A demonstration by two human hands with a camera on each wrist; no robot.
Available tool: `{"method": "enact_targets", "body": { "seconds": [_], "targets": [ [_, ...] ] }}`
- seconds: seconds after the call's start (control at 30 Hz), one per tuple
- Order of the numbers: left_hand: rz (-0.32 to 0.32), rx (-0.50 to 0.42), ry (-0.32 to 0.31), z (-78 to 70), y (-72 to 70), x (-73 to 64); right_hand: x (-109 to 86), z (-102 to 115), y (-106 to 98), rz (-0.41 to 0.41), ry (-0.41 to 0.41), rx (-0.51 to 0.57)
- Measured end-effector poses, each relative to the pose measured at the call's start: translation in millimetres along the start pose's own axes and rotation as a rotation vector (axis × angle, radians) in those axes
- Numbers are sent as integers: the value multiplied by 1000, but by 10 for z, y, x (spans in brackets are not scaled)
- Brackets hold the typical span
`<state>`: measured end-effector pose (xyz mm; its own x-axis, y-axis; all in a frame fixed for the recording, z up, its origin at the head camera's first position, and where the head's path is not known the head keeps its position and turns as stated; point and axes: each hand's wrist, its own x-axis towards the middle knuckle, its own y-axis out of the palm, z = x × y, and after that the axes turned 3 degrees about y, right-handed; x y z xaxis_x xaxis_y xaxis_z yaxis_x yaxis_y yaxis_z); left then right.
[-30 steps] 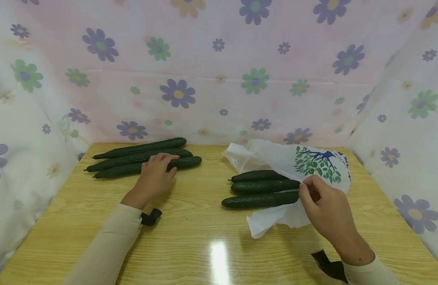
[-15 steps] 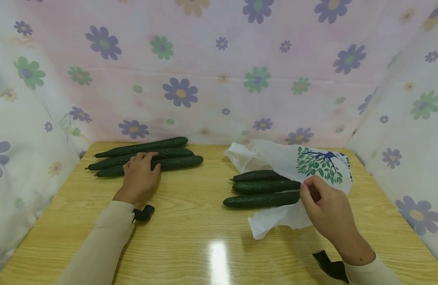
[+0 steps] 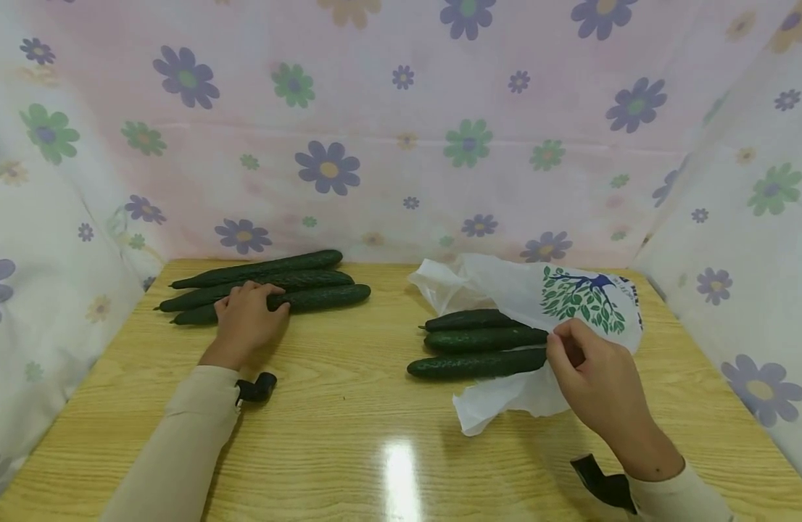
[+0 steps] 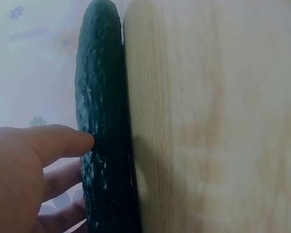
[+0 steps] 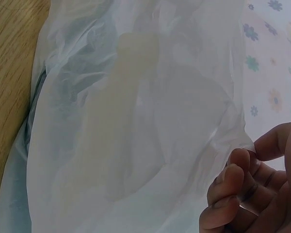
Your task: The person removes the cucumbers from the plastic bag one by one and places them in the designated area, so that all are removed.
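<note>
Three long dark green cucumbers lie side by side at the table's back left. My left hand (image 3: 247,319) grips the front cucumber (image 3: 329,296) near its middle; in the left wrist view the thumb presses on its bumpy skin, with fingertips hidden behind. At the right lies a white plastic bag (image 3: 499,279) printed with a leafy tree. Three more cucumbers (image 3: 482,340) stick out of its mouth, their right ends inside. My right hand (image 3: 600,384) pinches the bag's edge between thumb and finger, seen close in the right wrist view.
The wooden table (image 3: 349,449) carries a bright light reflection near its front. Flower-print cloth (image 3: 401,174) hangs behind and on both sides. Black straps stick out at both sleeve cuffs.
My left hand has slid left along the front cucumber, away from its rounded right end. The right hand keeps its pinch on the bag, and the cucumbers have stayed in place.
</note>
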<state>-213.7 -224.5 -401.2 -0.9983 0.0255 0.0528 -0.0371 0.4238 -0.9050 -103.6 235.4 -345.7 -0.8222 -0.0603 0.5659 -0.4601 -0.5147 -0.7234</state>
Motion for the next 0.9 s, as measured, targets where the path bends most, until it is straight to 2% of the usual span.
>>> {"method": "enact_targets", "body": {
  "seconds": [0.23,0.57,0.9],
  "targets": [
    [28,16,-10,-7,-30,4,5,14,3,0,-1,-3],
    [32,31,54,65,-66,15,3,26,9,10,5,4],
    [94,-23,61,138,-78,69,1,24,14,21,19,-2]
  ]
}}
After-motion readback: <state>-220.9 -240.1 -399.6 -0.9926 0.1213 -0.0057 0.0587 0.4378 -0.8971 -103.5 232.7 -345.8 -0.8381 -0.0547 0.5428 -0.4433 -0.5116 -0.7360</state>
